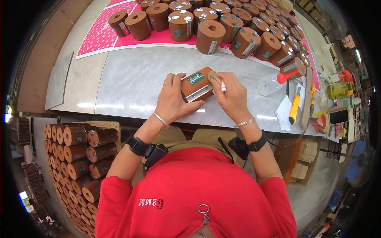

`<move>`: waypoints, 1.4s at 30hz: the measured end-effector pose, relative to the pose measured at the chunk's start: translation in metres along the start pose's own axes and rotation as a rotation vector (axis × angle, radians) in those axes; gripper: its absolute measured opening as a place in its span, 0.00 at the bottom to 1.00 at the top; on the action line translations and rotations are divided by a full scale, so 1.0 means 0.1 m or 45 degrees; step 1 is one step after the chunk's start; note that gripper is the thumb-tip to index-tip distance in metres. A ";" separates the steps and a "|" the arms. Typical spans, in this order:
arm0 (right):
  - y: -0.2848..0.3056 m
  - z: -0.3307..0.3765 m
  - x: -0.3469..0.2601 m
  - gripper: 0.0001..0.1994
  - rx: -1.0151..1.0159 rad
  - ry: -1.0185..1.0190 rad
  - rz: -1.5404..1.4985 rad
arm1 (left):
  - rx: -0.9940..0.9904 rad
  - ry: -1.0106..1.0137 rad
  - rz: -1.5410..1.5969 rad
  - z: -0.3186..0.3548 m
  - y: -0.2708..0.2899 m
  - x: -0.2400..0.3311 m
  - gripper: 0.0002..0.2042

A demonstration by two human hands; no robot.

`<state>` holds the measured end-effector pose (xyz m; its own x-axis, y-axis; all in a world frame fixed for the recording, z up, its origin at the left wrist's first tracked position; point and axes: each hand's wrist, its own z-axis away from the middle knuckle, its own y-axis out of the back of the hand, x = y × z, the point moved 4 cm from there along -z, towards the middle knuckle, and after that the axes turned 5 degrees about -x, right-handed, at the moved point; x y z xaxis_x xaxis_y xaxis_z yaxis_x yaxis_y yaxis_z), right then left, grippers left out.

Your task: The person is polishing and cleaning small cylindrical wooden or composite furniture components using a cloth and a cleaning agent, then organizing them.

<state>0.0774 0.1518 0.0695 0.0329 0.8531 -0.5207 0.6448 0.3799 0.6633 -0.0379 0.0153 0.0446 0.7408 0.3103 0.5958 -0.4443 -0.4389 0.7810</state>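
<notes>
The brown cylinder (197,84) is partly covered by both hands, the small white-tipped object (222,85) in the right hand (232,97) is too hidden to identify, and the back-row cylinders (222,4) are cut off by the top edge.

A small green rectangular label with pale markings (196,78) sits on the upturned face of the brown cylinder (197,84) at the near middle of the table. Farther back, the brown rolls in the row carry similar small dark green labels on their sides, such as one (177,33) on a middle roll and another (237,44) to its right. Under them on the far left lies a pink printed sheet with white patterning (102,32). At the right edge, a small rectangular screen (339,116) stands lit pale white in a dark frame, well apart from the labelled rolls.
</notes>
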 end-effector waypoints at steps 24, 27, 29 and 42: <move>-0.23 0.02 0.01 0.07 0.071 -0.097 0.166 | 0.122 -0.023 0.378 0.15 -0.35 0.04 0.38; -0.31 0.09 -0.52 0.06 -0.078 0.200 0.111 | 0.155 -0.094 0.307 0.23 -0.43 -0.19 0.39; -0.44 0.20 -0.56 0.07 -0.006 0.225 0.081 | 0.174 -0.159 0.032 0.24 -0.60 -0.42 0.40; -0.40 0.17 -0.36 0.11 -0.103 0.175 0.076 | 0.132 -0.016 0.329 0.34 -0.42 -0.36 0.42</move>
<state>0.0628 0.1000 0.0524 -0.0389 0.9138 -0.4043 0.5808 0.3499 0.7350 -0.0294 -0.0060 -0.0158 0.6160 0.1664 0.7700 -0.5659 -0.5865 0.5794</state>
